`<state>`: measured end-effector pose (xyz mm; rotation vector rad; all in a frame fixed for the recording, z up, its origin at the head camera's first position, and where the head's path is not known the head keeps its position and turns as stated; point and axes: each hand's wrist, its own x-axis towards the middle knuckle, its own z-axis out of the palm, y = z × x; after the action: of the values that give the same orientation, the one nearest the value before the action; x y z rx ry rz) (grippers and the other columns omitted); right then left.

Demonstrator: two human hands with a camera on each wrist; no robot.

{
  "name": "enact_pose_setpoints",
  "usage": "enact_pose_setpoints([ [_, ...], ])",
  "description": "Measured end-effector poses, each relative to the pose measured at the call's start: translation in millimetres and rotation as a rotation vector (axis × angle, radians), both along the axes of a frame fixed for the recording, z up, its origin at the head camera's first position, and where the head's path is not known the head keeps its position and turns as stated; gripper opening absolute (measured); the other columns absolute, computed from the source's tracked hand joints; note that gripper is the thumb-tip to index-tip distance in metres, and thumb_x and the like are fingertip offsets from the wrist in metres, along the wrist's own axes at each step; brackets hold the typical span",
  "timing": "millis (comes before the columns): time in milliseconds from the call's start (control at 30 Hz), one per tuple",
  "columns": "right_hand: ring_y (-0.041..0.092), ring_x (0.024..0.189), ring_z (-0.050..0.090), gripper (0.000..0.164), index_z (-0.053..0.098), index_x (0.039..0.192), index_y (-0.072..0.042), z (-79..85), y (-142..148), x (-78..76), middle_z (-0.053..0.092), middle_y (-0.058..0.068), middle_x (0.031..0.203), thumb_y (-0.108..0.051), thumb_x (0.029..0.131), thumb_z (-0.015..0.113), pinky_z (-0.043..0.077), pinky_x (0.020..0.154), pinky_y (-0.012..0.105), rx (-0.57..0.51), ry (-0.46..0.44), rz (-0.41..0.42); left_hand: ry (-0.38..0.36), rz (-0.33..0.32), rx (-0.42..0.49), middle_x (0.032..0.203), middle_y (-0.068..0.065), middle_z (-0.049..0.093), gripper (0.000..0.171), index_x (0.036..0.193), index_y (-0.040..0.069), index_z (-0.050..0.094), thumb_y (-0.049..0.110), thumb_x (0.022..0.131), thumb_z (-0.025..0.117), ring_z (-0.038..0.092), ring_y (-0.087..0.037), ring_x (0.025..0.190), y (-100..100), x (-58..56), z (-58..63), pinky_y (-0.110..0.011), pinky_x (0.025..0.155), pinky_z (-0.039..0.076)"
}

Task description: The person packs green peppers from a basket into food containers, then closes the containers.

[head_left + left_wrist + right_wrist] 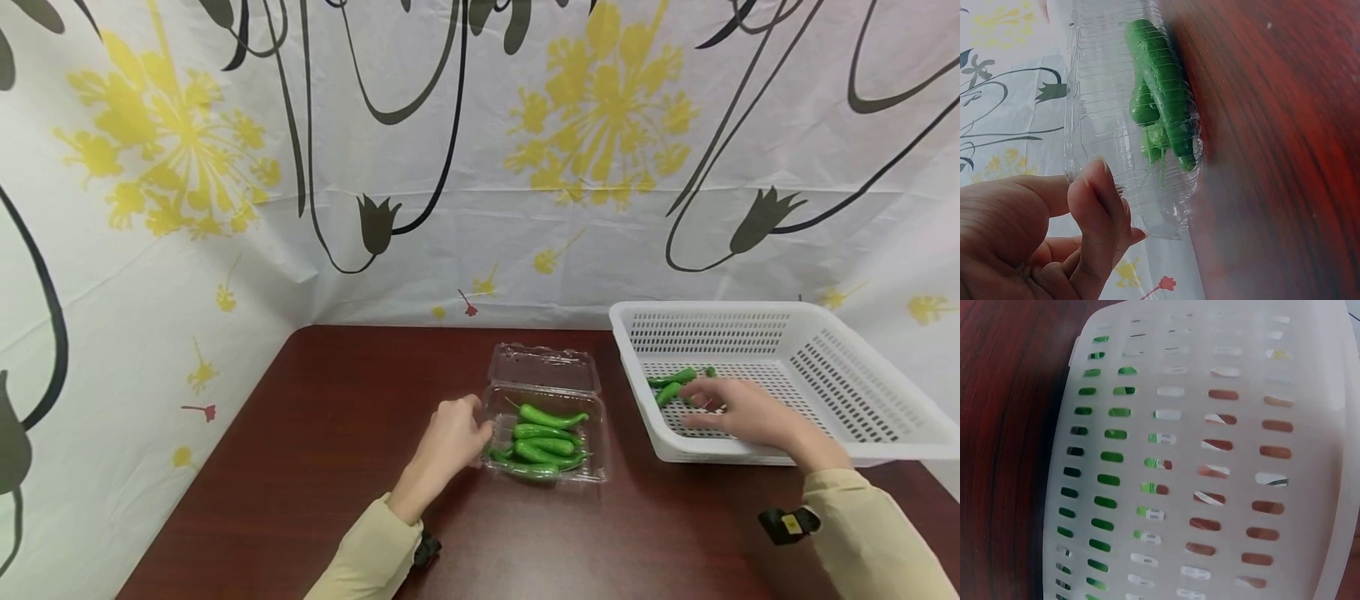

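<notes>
A clear plastic clamshell box [603, 433] with its lid [543, 367] folded back lies on the table, several green chili peppers [547, 446] inside. My left hand [450, 433] is at the box's left side; in the left wrist view its thumb and fingers [1094, 194] pinch the rim. Over the left part of a white slotted basket [892, 346], my right hand [738, 408] reaches in with fingers and thumb apart, close to a few green chili peppers [671, 383]. Only slivers of that hand show through the slots in the right wrist view, so its fingertips are partly hidden.
The dark red wooden table [337, 400] carries the box and the basket, which stands right of the box with a narrow gap between. A white cloth [465, 167] with yellow and dark plant prints hangs behind the table and at its left.
</notes>
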<state>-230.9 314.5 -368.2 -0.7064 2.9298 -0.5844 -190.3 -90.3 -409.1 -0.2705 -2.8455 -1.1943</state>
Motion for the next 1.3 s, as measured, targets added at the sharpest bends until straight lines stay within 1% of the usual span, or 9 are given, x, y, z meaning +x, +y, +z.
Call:
enact_pose_setpoints([
  [200, 0.027, 0.094, 0.068, 0.043, 0.069, 0.118, -0.005, -0.2, 3.8, -2.2, 0.069, 0.006, 0.101, -0.034, 0.087, 0.079, 0.053, 0.079, 0.047, 0.001, -0.031, 0.013, -0.006, 0.005, 0.007, 0.060, 0.000, 0.060, 0.034, 0.122, -0.010, 0.061, 0.005, 0.092, 0.069, 0.057, -0.005, 0.038, 0.0, 0.2, 0.2, -0.024, 0.045, 0.050],
  [367, 0.028, 0.092, 0.068, 0.047, 0.067, 0.119, -0.001, 0.3, 5.7, -3.6, 0.069, 0.005, 0.098, -0.034, 0.086, 0.080, 0.053, 0.077, 0.047, 0.013, -0.080, 0.011, 0.002, 0.002, 0.008, 0.060, -0.001, 0.060, 0.031, 0.119, -0.009, 0.062, 0.004, 0.092, 0.068, 0.056, -0.004, 0.037, 0.0, 0.4, -0.1, -0.024, 0.045, 0.050],
  [533, 0.026, 0.093, 0.067, 0.047, 0.067, 0.119, -0.001, 0.8, 6.3, -4.6, 0.067, 0.002, 0.098, -0.032, 0.087, 0.080, 0.052, 0.077, 0.045, 0.029, -0.127, -0.002, 0.015, -0.003, -0.003, 0.060, 0.000, 0.060, 0.032, 0.119, -0.010, 0.062, 0.005, 0.092, 0.068, 0.056, -0.005, 0.037, -0.2, -0.2, -0.5, -0.023, 0.046, 0.050],
  [733, 0.026, 0.091, 0.067, 0.046, 0.067, 0.120, -0.001, -0.1, 9.4, -6.9, 0.067, 0.000, 0.095, -0.030, 0.087, 0.079, 0.052, 0.076, 0.045, 0.040, -0.148, 0.020, 0.020, -0.002, -0.014, 0.060, 0.000, 0.060, 0.032, 0.119, -0.010, 0.062, 0.006, 0.092, 0.069, 0.056, -0.004, 0.037, -0.6, -0.4, -0.4, -0.023, 0.047, 0.050],
  [1033, 0.017, 0.084, 0.063, 0.039, 0.068, 0.117, -0.005, -0.6, 14.8, -10.1, 0.068, -0.003, 0.089, -0.028, 0.088, 0.078, 0.050, 0.073, 0.040, 0.042, -0.211, 0.034, 0.023, -0.006, -0.010, 0.059, 0.000, 0.060, 0.031, 0.118, -0.010, 0.063, 0.006, 0.092, 0.068, 0.056, -0.004, 0.037, -0.6, 0.0, -0.1, -0.023, 0.047, 0.050],
  [1300, 0.012, 0.080, 0.061, 0.030, 0.071, 0.110, -0.007, -3.6, 19.4, -15.2, 0.069, -0.005, 0.088, -0.026, 0.088, 0.078, 0.049, 0.070, 0.034, 0.047, -0.224, 0.072, 0.024, -0.002, -0.015, 0.060, 0.000, 0.060, 0.031, 0.119, -0.009, 0.063, 0.006, 0.092, 0.069, 0.056, -0.004, 0.037, -0.6, -0.6, -0.4, -0.023, 0.047, 0.051],
])
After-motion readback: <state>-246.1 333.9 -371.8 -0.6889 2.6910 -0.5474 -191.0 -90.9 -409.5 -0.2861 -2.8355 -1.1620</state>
